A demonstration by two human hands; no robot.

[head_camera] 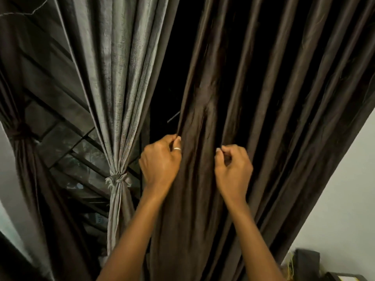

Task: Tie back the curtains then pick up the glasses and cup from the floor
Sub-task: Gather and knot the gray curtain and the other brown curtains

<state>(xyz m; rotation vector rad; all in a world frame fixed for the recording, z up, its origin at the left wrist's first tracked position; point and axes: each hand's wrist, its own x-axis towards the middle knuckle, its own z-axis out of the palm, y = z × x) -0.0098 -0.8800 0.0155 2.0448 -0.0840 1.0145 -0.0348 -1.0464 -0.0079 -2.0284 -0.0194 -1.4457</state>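
One dark brown curtain point(263, 98) hangs loose in long folds across the middle and right. The left hand point(160, 161), wearing a ring point(177, 149), pinches its left edge; the right hand point(233, 167), fingers curled, pinches a fold just beside. Left of them a grey curtain point(113, 78) is knotted at its waist, then a barred window point(67, 138), then another tied dark curtain point(22, 159). A white wall point(345, 189) stands at right.

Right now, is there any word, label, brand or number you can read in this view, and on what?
None can be read.
The brown curtain, the grey curtain and the ring are plain.
The pale patch at the bottom right is too blurred to read.
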